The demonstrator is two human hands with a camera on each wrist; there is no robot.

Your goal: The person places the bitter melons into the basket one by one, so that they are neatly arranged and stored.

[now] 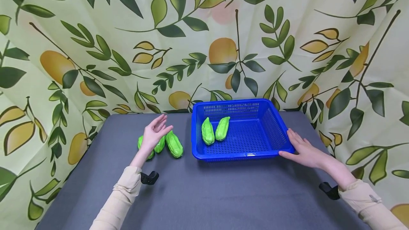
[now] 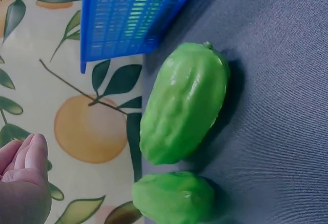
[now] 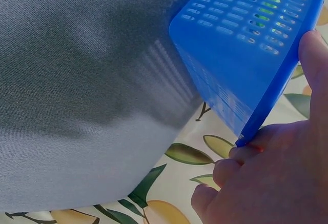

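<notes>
My left hand (image 1: 153, 132) hovers over the table with nothing in its grasp, its fingers loosely bent and thumb apart. Beneath and beside it lie green, bumpy bitter melons; the rightmost bitter melon (image 1: 174, 144) shows fully, while the hand partly covers the others. In the left wrist view, a large bitter melon (image 2: 184, 103) lies beside another bitter melon (image 2: 174, 197). My right hand (image 1: 305, 150) rests at the front right corner of a blue plastic basket (image 1: 243, 154), thumb at the front rim and extended fingers along the right side. Inside sit two bitter melons, one (image 1: 208, 131) left of the other (image 1: 222, 129).
A grey cloth covers the table (image 1: 223, 194). Leaf-and-fruit patterned fabric (image 1: 191, 63) hangs behind and on both sides, close against the table's edges. The basket stands near the back edge.
</notes>
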